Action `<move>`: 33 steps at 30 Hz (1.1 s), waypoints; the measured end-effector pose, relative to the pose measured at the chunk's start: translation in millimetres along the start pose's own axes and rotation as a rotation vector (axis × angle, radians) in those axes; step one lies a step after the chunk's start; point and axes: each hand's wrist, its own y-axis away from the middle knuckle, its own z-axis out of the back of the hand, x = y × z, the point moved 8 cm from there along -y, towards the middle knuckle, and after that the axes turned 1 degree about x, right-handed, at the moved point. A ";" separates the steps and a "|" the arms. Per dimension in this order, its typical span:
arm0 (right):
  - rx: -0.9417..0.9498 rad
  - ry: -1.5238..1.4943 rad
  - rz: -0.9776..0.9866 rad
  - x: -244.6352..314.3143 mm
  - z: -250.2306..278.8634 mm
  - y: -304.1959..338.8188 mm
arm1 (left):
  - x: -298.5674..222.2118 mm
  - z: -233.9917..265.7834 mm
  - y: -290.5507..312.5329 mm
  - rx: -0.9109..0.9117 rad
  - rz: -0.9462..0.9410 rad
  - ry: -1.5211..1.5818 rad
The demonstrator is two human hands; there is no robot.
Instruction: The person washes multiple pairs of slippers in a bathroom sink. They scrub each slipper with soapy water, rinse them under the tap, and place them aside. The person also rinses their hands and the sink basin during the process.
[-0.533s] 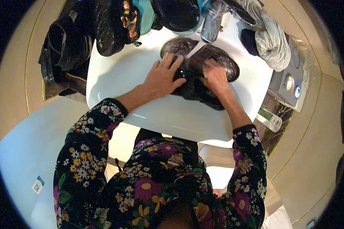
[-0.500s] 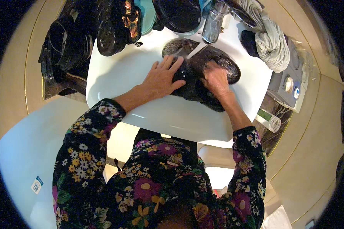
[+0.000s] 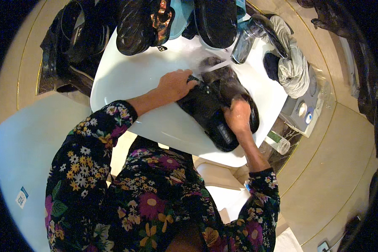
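A wet black sandal (image 3: 210, 117) lies slanted in the white washbasin (image 3: 155, 115), its heel toward me. My left hand (image 3: 177, 85) is closed on the strap at its left side. My right hand (image 3: 240, 115) has curled fingers, closed at the sandal's right edge; the fingertips are partly hidden. A second dark sandal (image 3: 253, 111) lies beyond and beside it, partly covered by the first one and my right hand. Water runs from the chrome tap (image 3: 243, 46) onto the far end of the dark sandals, where spray blurs the outlines.
Several black shoes (image 3: 134, 29) and a pale blue slipper (image 3: 181, 19) line the basin's far edge. More dark footwear (image 3: 77, 38) sits at the far left. Light grey cloth (image 3: 296, 77), a grey box (image 3: 300, 109) and a clear cylindrical container (image 3: 278, 142) are at the right.
The near sandal has turned, its heel swinging toward me. My left hand has gone from lying spread on it to gripping its strap. My right hand has come nearer. The view has shifted.
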 end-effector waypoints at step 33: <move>0.002 -0.778 -0.740 -10.5 -37.0 21.5 | -18.0 -19.7 -20.2 0.307 -0.183 0.574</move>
